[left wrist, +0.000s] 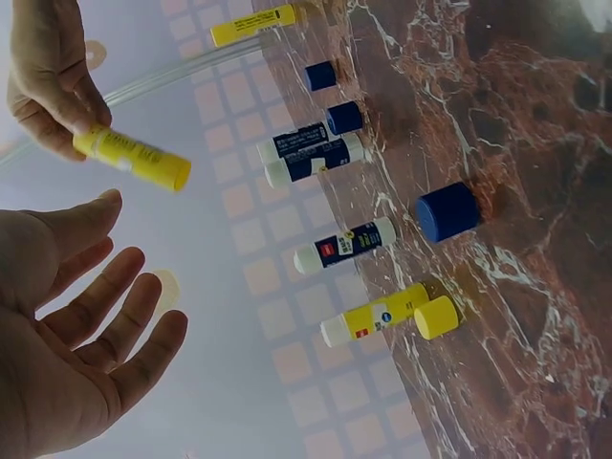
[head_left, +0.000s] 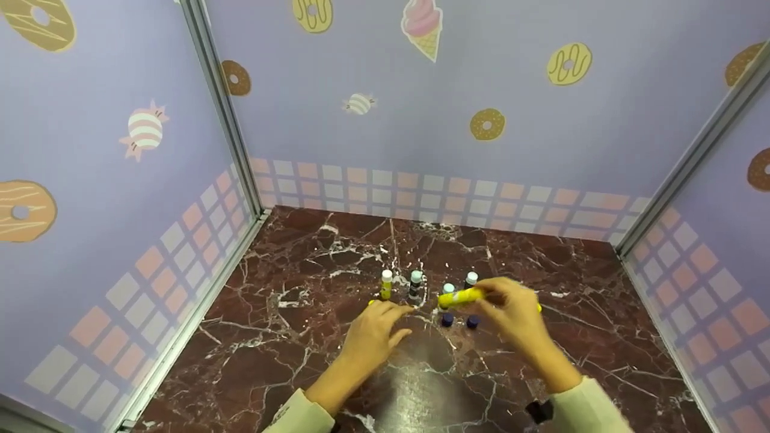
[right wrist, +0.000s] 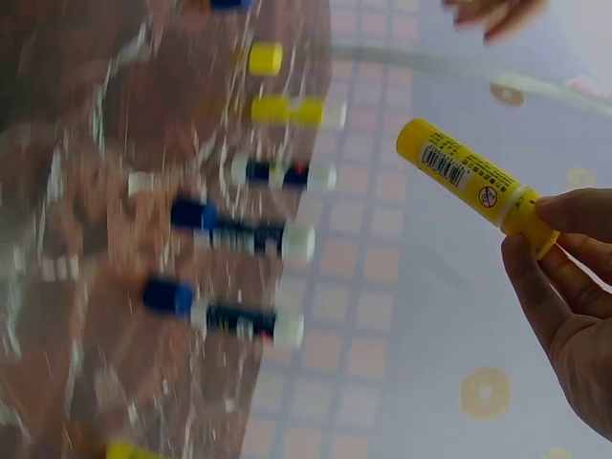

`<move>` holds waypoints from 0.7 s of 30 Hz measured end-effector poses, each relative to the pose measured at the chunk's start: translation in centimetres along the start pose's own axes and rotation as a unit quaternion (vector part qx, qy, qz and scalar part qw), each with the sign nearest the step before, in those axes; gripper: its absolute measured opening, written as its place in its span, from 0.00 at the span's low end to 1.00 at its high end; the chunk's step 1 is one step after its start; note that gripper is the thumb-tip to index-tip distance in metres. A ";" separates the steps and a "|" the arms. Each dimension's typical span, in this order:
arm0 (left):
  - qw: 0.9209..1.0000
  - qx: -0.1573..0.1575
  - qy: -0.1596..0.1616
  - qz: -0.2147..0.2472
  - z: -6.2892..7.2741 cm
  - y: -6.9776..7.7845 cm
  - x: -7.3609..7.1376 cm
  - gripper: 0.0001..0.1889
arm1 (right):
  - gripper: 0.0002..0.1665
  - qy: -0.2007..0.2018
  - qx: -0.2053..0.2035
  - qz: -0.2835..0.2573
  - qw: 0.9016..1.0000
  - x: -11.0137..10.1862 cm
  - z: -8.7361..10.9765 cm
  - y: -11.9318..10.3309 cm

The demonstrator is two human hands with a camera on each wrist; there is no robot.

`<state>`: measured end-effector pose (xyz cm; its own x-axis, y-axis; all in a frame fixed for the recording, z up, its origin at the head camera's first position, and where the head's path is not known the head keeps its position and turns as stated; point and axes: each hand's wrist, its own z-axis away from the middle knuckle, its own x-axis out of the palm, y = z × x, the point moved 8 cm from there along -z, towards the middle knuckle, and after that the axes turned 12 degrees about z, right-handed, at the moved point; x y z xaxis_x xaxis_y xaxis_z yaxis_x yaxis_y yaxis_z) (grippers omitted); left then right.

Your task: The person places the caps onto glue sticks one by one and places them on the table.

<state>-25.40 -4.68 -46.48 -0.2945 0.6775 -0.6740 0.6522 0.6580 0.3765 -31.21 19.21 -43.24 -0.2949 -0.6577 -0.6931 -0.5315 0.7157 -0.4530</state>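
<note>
My right hand pinches a capped yellow glue stick by its cap end, holding it tilted above the table. My left hand has loosely spread fingers and holds nothing; in the left wrist view its palm faces the held stick. Ahead stand an uncapped yellow glue stick and several uncapped navy ones, such as one navy glue stick with a pale top. A loose yellow cap sits by the uncapped yellow stick, mostly hidden behind my left hand in the head view.
Navy caps stand in front of the navy sticks, with another larger-looking navy cap near my left hand. Another yellow glue stick is at the right, mostly behind my right hand. Patterned walls enclose the marbled table.
</note>
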 end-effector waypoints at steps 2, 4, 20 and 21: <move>1.000 -0.003 0.001 0.001 0.2 -0.2 -0.1 0.22 | 0.16 -0.005 0.006 0.030 1.000 -0.8 -0.6 1.1; 1.000 -0.008 -0.001 0.000 0.3 -0.5 -0.2 0.22 | 0.16 -0.011 0.009 0.059 0.998 -1.6 -1.1 2.2; 1.000 -0.024 0.001 0.006 0.9 -1.4 -0.4 0.21 | 0.15 -0.048 0.114 0.195 0.973 -8.9 -2.6 13.2; 1.000 -0.024 0.002 0.007 0.9 -1.4 -0.4 0.21 | 0.15 -0.053 0.117 0.200 0.971 -9.1 -2.6 13.8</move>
<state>-25.54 -6.20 -47.28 -0.2878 0.6886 -0.6656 0.6227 0.6626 0.4162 -37.89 34.51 -41.72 -0.3508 -0.2961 -0.8884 -0.1922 0.9513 -0.2412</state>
